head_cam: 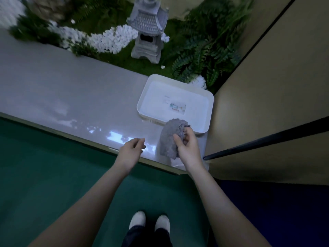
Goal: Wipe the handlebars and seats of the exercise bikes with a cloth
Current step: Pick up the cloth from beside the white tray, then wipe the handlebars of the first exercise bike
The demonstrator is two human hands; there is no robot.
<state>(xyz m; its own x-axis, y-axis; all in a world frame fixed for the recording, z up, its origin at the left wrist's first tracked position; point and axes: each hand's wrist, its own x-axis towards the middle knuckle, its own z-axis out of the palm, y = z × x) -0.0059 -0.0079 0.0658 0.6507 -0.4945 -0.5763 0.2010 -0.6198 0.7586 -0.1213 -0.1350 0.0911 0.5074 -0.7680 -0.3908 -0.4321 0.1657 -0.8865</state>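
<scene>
Grey, shaggy microfibre cloth [167, 139] bunched in the right hand [187, 145] — fingers curled round its upper folds, lower half hanging loose down to the near edge of the glossy grey desk [71, 97]. Left hand [132, 148] empty, half open, fingers loosely bent, hovering just above the same near edge, a little apart from the cloth. Shallow white rectangular plastic tray [208, 98] sitting at the far right corner of the desk, nothing in it but a small label; top of the cloth overlapping its near rim. Beyond the far edge: stone pagoda lantern [147, 31], white pebbles, ferns. No exercise bikes in sight, so no wiping begun, by the look of it — cloth only just in hand.

Risks from here: loose grip on only the upper folds, so hanging part likely to slip free or drag along the green floor [53, 175]; trailing cloth snagging the tray rim and pulling the light tray off the desk corner.
</scene>
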